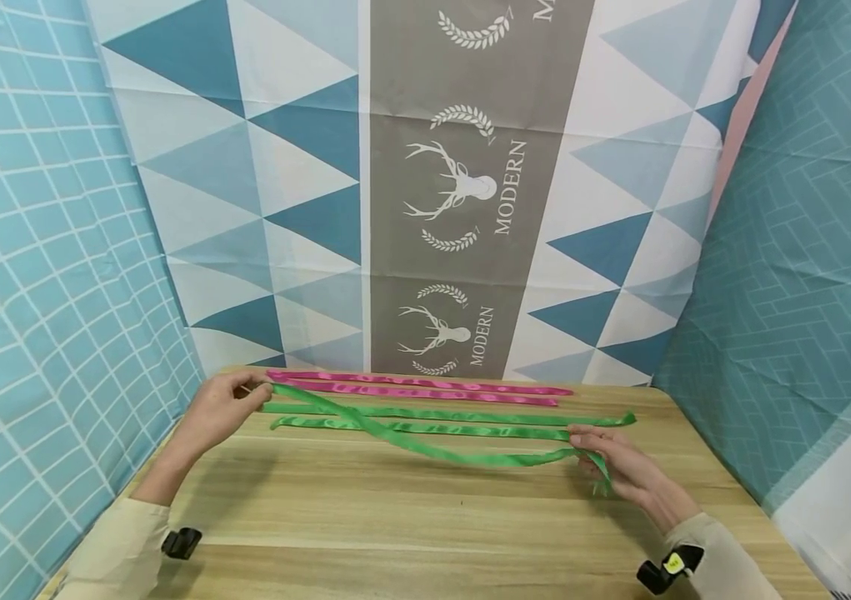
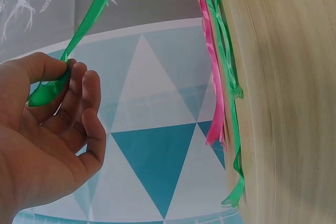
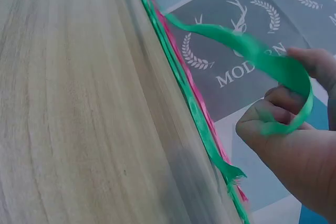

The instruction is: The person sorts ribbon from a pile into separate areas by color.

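Observation:
A green satin ribbon (image 1: 463, 457) hangs in a shallow sag between my two hands, above the table. My left hand (image 1: 218, 410) pinches its left end between thumb and forefinger; a short green tail (image 2: 48, 92) shows by the palm in the left wrist view. Near the other end, my right hand (image 1: 626, 468) holds the ribbon, and its loose tip drops past the fingers. Behind the held ribbon, two more green ribbons lie stretched side by side, a farther one (image 1: 485, 417) and a nearer one (image 1: 470, 431). Farther back lie two pink ribbon lengths (image 1: 372, 390), roughly parallel.
The wooden table (image 1: 365, 533) runs back to a patterned cloth (image 1: 470, 275) with deer prints. A blue gridded cloth (image 1: 35, 275) hangs at the left side and a teal cloth (image 1: 800, 250) at the right. Small black devices (image 1: 182, 543) sit at both wrists.

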The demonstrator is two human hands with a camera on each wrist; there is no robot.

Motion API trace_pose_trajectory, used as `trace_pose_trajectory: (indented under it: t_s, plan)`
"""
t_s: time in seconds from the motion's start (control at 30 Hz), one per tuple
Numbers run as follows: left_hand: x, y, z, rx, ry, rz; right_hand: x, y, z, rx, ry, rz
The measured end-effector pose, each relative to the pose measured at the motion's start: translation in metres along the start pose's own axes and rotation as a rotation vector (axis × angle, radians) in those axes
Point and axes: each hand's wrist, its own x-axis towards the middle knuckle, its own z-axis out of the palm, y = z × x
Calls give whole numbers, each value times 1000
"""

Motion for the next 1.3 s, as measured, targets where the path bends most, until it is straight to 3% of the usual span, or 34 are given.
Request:
trace_pose_trajectory:
  t_s: [0.17, 0.23, 0.33, 0.5, 0.57, 0.7, 0.83, 0.97, 1.3]
  plan:
    - [-1, 0, -2, -8, -13, -14, 0, 3, 1, 35, -61, -31]
    - [0, -1, -2, -3, -20, -11, 0, 3, 3, -13, -41, -31]
    - [0, -2, -1, 13, -30, -8, -1, 4, 12, -246, 6, -38]
    - [0, -5, 0, 20, -47, -9, -1, 8, 28, -830, 28, -115]
    - [0, -6, 0, 20, -51, -8, -3, 11, 32, -969, 22, -141]
    - [1, -7, 1, 20, -57, -10, -7, 15, 33, -1098, -3, -145]
    - [3, -8, 1, 16, -66, -17, -12, 17, 29, -1118, -24, -161]
    - [4, -12, -2, 6, -71, -42, -13, 12, 20, -1043, -64, -164]
    - [1, -33, -14, 19, -54, -100, -17, -4, -10, -639, -30, 15]
